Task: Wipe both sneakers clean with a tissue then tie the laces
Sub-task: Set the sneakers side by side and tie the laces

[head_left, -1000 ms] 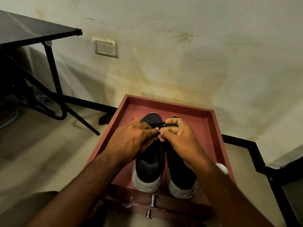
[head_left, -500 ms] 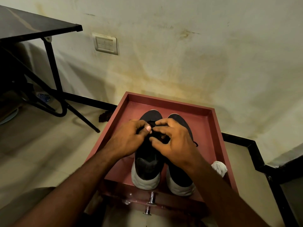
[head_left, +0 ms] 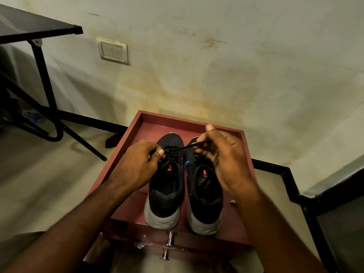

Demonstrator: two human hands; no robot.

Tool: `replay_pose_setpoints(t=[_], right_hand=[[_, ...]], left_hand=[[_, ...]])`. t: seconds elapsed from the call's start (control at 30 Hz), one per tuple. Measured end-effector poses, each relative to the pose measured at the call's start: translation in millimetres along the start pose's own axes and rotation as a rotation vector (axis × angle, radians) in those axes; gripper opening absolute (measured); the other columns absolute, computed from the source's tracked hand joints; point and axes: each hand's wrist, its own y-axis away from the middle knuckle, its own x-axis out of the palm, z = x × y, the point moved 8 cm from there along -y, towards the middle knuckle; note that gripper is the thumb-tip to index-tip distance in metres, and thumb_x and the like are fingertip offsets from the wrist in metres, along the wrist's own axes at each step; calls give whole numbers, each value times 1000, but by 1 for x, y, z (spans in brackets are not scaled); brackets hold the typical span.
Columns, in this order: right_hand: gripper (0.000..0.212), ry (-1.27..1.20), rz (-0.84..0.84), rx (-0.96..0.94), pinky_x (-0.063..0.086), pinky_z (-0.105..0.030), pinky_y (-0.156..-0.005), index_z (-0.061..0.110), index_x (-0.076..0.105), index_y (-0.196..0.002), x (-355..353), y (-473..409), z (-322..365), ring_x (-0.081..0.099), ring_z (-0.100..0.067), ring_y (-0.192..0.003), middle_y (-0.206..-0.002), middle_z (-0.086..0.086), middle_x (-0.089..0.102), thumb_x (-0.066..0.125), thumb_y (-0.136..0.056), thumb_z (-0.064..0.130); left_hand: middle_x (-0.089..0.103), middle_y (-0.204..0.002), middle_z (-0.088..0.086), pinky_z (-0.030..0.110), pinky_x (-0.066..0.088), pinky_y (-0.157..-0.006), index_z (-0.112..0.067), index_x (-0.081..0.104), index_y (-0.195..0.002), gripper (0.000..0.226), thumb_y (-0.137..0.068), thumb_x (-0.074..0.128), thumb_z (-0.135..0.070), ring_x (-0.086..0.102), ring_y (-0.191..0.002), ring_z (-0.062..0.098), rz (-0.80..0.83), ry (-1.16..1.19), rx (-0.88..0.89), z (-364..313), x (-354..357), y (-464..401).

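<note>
Two black sneakers with white soles stand side by side, heels toward me, on a dark red tray-topped cabinet (head_left: 244,146). My left hand (head_left: 137,164) pinches the black lace over the tongue of the left sneaker (head_left: 165,196). My right hand (head_left: 222,156) grips the other end of that lace (head_left: 187,147) and holds it stretched taut up and to the right, above the right sneaker (head_left: 204,198). A small white bit of the tissue (head_left: 233,202) shows beside my right wrist; the rest is hidden by my arm.
The cabinet stands against a stained wall with a switch plate (head_left: 113,51). A metal knob (head_left: 169,242) sticks out of its front. A black table (head_left: 37,30) on a metal frame stands at the left. A black skirting (head_left: 283,170) steps along the floor at the right.
My hands have drawn apart: the right one rose up and right, pulling the lace taut. The left stayed at the left sneaker's laces. My right arm now hides most of the tissue.
</note>
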Motion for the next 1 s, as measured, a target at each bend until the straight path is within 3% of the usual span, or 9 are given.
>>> replay_pose_setpoints(t=[0.1, 0.2, 0.27, 0.4, 0.5, 0.63, 0.73, 0.87, 1.0], right_hand=[[31, -9, -267, 50, 40, -25, -46, 17, 63, -72, -50, -5, 9, 48, -10, -46, -64, -1, 56, 70, -96, 34], [21, 1265, -410, 27, 44, -33, -69, 24, 64, -86, -94, -10, 20, 62, -19, -80, -86, 1, 67, 76, -89, 42], [32, 1683, -329, 40, 44, -41, -93, 25, 67, -119, -90, -8, 12, 56, -28, -114, -123, -3, 66, 74, -90, 37], [40, 1100, 35, -233, 46, -30, -105, 27, 64, -136, -22, 7, 3, 57, -11, -121, -132, 9, 66, 68, -96, 30], [43, 1007, 342, -271, 46, -26, -106, 26, 61, -141, 30, 24, -22, 58, -7, -125, -135, 9, 67, 66, -99, 33], [20, 1081, 266, -363, 55, -39, -85, 25, 74, -116, 36, 17, -26, 67, -12, -98, -106, 6, 74, 62, -101, 30], [13, 1035, 199, -432, 53, -31, -81, 22, 77, -105, 30, 11, -11, 65, -9, -88, -95, 7, 72, 65, -100, 25], [13, 1306, 196, -401, 50, -29, -74, 21, 76, -97, 10, 0, -24, 61, -14, -83, -90, 3, 64, 63, -101, 21], [18, 1425, 287, -206, 50, -32, -72, 19, 77, -90, -10, -12, -44, 64, -16, -81, -84, 2, 65, 63, -101, 24]], left_hand=[[50, -83, -12, 15, 30, -62, -29, 67, -89, 23, -103, 51, -35, 50, -75, 3, -5, -13, -12, 1, 0, 0], [51, -84, -11, 14, 30, -63, -29, 67, -90, 22, -103, 51, -35, 51, -76, 3, 4, -9, -18, 0, 0, 1], [53, -85, -10, 13, 30, -63, -30, 66, -88, 21, -103, 51, -35, 51, -76, 2, 1, -6, -7, -1, 1, 1], [55, -84, -8, 15, 32, -64, -28, 66, -89, 22, -102, 51, -36, 52, -77, 2, 0, 4, 23, -7, 2, 1], [55, -83, -8, 17, 33, -63, -24, 69, -92, 21, -102, 53, -34, 53, -76, 2, 1, 7, 52, -13, 2, 2], [61, -80, -16, 10, 37, -60, -29, 72, -88, 13, -98, 63, -32, 58, -77, -4, 3, 64, 77, -20, -7, 6], [68, -85, -19, 4, 41, -63, -31, 78, -95, 8, -93, 70, -29, 62, -78, -7, 9, 86, 98, -22, -17, 5], [62, -82, -11, 19, 39, -70, -21, 78, -100, 12, -97, 67, -24, 54, -78, 7, 26, -232, 103, -9, -22, -5], [74, -95, -5, 28, 53, -79, -24, 76, -106, 15, -97, 67, -32, 63, -83, 9, 139, -370, -133, 34, -24, -4]])
